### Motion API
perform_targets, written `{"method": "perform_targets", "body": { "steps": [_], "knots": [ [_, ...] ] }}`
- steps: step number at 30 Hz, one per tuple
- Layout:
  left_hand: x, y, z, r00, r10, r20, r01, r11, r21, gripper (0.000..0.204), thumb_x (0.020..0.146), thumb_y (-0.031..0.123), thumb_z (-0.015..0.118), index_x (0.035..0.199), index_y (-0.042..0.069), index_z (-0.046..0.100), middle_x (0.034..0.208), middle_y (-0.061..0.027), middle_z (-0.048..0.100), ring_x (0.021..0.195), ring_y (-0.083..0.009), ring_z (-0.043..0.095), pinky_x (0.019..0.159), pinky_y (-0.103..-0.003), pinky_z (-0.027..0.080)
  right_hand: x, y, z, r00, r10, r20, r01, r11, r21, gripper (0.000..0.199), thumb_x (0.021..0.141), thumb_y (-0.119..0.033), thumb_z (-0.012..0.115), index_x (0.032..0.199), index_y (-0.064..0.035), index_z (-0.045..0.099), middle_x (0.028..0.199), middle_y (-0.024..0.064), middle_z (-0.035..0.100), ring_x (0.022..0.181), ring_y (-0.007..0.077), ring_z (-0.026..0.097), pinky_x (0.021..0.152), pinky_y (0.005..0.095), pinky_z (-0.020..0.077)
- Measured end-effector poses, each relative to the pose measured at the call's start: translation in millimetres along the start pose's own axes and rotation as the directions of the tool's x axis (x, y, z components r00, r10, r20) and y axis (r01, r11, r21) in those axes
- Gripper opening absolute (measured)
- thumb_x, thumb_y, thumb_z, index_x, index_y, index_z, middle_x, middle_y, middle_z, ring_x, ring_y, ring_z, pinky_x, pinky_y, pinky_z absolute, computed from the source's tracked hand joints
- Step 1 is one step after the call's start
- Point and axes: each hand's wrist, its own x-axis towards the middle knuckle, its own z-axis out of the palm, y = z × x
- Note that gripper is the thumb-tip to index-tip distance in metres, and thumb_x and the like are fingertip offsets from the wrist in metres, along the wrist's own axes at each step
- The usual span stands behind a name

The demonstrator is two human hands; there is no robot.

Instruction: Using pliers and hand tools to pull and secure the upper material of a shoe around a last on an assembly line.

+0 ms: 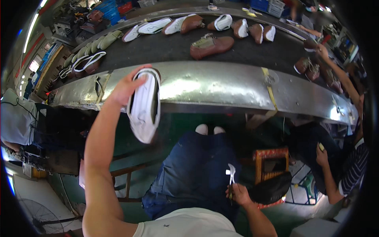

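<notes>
My left hand (125, 89) is raised at the near edge of the bench, wrapped round one end of a shoe upper (143, 108). Its white lined underside faces me, and the narrow end points down. Low by my right thigh, my right hand (239, 194) grips lasting pliers (231, 173) by the handle; their curved silver jaws point upward. A brown shoe with an olive upper part (212, 46) lies on the dark belt (158, 51), ahead and right of my left hand.
White-lined shoes (155, 26) and olive shoes (106, 42) line the belt behind its metal edge (217, 85). At right, a co-worker's arm (343, 73) reaches over brown shoes (313, 72). Another person (19, 118) is at left. A red-framed chair (258, 168) stands beside my right hand.
</notes>
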Motion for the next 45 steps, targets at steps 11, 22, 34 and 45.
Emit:
{"method": "perform_targets", "body": {
  "steps": [11, 22, 34, 45],
  "knots": [
    [-176.9, -204.9, 197.8, 0.991, 0.075, 0.113, -0.076, 0.997, -0.003, 0.071, 0.098, 0.008, 0.066, 0.160, 0.011, 0.031, 0.136, -0.0070, 0.054, 0.124, -0.0149, 0.052, 0.109, -0.031, 0.039, -74.6, -105.5, 67.0, 0.952, -0.291, 0.100, 0.299, 0.796, -0.527, 0.027, 0.098, -0.023, 0.064, 0.114, -0.0003, 0.063, 0.079, 0.0109, 0.068, 0.073, 0.0238, 0.068, 0.069, 0.0364, 0.0529],
    [-190.8, -195.7, 200.5, 0.972, 0.212, 0.100, -0.234, 0.861, 0.452, 0.054, 0.107, 0.029, 0.054, 0.155, 0.012, 0.033, 0.152, -0.0150, 0.043, 0.142, -0.0273, 0.041, 0.117, -0.039, 0.031, -57.0, -131.4, 84.4, 0.927, -0.213, 0.310, 0.294, 0.923, -0.248, 0.028, 0.101, -0.022, 0.059, 0.119, -0.0006, 0.062, 0.093, 0.0060, 0.070, 0.081, 0.0119, 0.062, 0.076, 0.0297, 0.0518],
    [-174.0, -221.8, 180.3, 0.981, 0.190, -0.040, -0.172, 0.945, 0.277, 0.044, 0.099, 0.009, 0.061, 0.142, 0.009, 0.054, 0.151, -0.0166, 0.043, 0.143, -0.0281, 0.041, 0.118, -0.039, 0.032, 30.0, -87.6, 94.0, 0.748, -0.623, 0.228, 0.579, 0.445, -0.684, 0.027, 0.097, -0.020, 0.065, 0.115, -0.0006, 0.061, 0.092, 0.0223, 0.067, 0.088, 0.0451, 0.066, 0.078, 0.0487, 0.0537],
    [-176.1, -226.6, 178.5, 0.993, 0.091, -0.072, -0.086, 0.993, 0.076, 0.042, 0.097, 0.008, 0.066, 0.138, 0.010, 0.058, 0.148, -0.0111, 0.048, 0.137, -0.0203, 0.045, 0.115, -0.036, 0.035, -20.6, -129.5, 108.8, 0.903, -0.345, 0.255, 0.349, 0.245, -0.905, 0.017, 0.096, -0.011, 0.060, 0.105, 0.0014, 0.052, 0.104, 0.0229, 0.066, 0.089, 0.0429, 0.068, 0.078, 0.0502, 0.0552]
  ]
}}
